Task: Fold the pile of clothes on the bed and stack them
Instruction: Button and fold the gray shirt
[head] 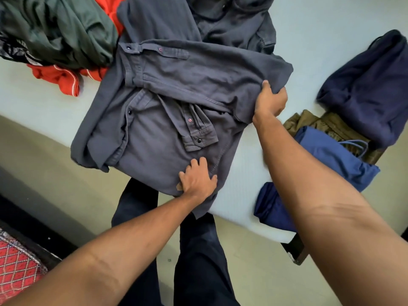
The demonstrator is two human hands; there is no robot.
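Note:
A grey button-up shirt [167, 89] lies on the pale bed [313, 25], its sleeves folded in across the body and its lower part hanging over the near edge. My left hand [197, 180] presses on the shirt's near corner, fingers spread. My right hand [270, 99] grips a bunched fold at the shirt's right side, thumb on top. At the right lie folded clothes: a dark navy garment [368, 89], an olive one [331, 127] and a blue one [331, 157].
A loose heap sits at the back left: a dark green garment [61, 34], a red one [59, 78] and more grey cloth [238, 21]. The bed's near edge runs diagonally; my dark trouser legs [194, 250] stand on the beige floor. A red patterned mat [15, 268] lies lower left.

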